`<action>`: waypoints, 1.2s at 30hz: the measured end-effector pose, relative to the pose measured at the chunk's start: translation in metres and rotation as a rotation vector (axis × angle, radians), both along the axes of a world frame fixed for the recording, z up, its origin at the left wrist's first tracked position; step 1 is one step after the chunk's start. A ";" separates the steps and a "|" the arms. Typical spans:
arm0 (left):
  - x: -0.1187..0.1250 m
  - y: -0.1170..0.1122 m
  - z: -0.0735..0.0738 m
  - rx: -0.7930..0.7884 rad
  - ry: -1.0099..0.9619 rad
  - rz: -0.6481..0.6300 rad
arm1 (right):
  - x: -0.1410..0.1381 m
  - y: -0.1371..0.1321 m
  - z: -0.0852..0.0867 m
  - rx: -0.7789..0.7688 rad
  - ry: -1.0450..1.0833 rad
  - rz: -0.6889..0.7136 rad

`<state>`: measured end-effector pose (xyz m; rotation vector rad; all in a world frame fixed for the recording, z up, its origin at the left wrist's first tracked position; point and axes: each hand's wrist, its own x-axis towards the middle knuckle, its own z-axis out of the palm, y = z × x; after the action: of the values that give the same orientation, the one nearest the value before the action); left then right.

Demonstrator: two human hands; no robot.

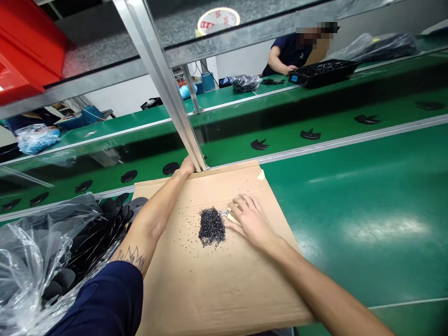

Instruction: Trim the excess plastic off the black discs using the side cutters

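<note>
My left hand [188, 164] reaches past the foot of a metal post at the belt's edge. Its fingers are hidden behind the post, and a black disc-shaped part [171, 168] lies on the belt just left of it. On the cardboard sheet [210, 289], my right hand [250, 219] rests over small nippers [229, 215] with pale handles, which lie between the thumb and fingers. The nippers' metal jaws point left at a heap of tiny black bits [212, 227]. Loose bits are scattered around that heap.
A clear plastic bag [21, 252] with many black discs [112, 214] is at the left. Several black parts ride on the green belt [224, 148]. The metal post [168, 88] carries a shelf with a tape roll [219, 21] and red bin [28, 46]. Across, a person [290, 51] sits by a black tray [324, 72].
</note>
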<state>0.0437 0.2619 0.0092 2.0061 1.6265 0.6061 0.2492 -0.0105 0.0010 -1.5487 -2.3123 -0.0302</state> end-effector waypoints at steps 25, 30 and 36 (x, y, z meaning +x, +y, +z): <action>-0.057 -0.261 0.027 0.277 -0.372 -0.481 | -0.023 -0.004 0.034 -0.905 1.226 0.352; -0.139 -0.241 0.052 0.261 0.496 -0.248 | -0.025 -0.005 0.036 -0.931 1.261 0.253; -0.188 -0.238 0.053 0.059 0.901 -0.188 | -0.028 -0.004 0.037 -0.925 1.324 0.168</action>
<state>-0.1447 0.0234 0.0625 2.6301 1.8253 -0.4054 0.2212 -0.0149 0.0377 -1.0095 -1.2833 1.7048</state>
